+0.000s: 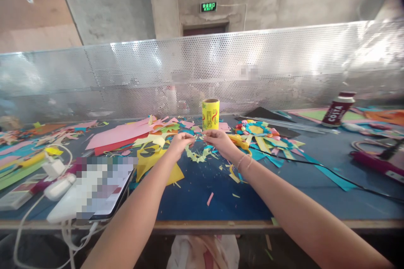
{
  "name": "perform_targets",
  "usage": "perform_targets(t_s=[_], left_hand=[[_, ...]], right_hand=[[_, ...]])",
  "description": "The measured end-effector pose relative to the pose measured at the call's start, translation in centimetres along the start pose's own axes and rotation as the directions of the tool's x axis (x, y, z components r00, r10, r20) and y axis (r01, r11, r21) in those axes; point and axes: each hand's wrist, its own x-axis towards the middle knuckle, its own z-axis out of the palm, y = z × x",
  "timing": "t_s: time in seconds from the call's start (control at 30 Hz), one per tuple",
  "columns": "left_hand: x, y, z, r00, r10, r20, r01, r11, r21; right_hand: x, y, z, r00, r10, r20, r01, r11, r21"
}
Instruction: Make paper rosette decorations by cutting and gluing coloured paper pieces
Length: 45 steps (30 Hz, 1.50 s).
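Note:
Over the middle of the table, my left hand [183, 142] and my right hand [217, 138] face each other with fingertips pinched close together. Between and just below them curves a pale green paper strip [197, 155] with a spiky, folded edge. Both pinches appear to be on its upper ends, though the fingers partly hide the contact. Right behind the hands stands an upright yellow tape roll or tube [210, 114]. A yellow-handled tool [240, 141], its front hidden, with a black cord leading right, lies beside my right wrist. Yellow paper with cut-outs [148, 157] lies by my left forearm.
At left are a phone [115, 193], a white charger [53, 166], cables and papers. Pink sheets [120, 133] lie behind. To the right are a colourful paper rosette [255, 128], a dark red bottle [339, 109] and a purple power strip [375, 164]. A perforated metal screen [126, 80] borders the back.

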Motion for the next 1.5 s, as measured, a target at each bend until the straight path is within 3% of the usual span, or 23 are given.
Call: perform_targets(t_s=[0.37,0.6,0.93,1.5], left_hand=[[0.4,-0.3,-0.1,1.000,0.012,-0.003,-0.012,1.000,-0.025],[0.1,-0.2,-0.1,1.000,0.011,0.003,-0.011,1.000,-0.024],[0.3,-0.3,0.0,0.999,0.017,-0.038,-0.017,1.000,0.019],[0.2,-0.2,0.4,0.995,0.097,0.008,-0.097,0.993,0.062]], right_hand=[[0.2,0.1,-0.6,0.997,0.020,0.077,-0.019,1.000,-0.015],[0.5,0.6,-0.6,0.997,-0.058,-0.045,0.054,0.995,-0.085],[-0.4,-0.4,0.4,1.000,0.027,0.008,-0.028,0.995,0.101],[-0.2,0.0,0.8,1.000,-0.025,-0.018,0.024,0.997,-0.075]])
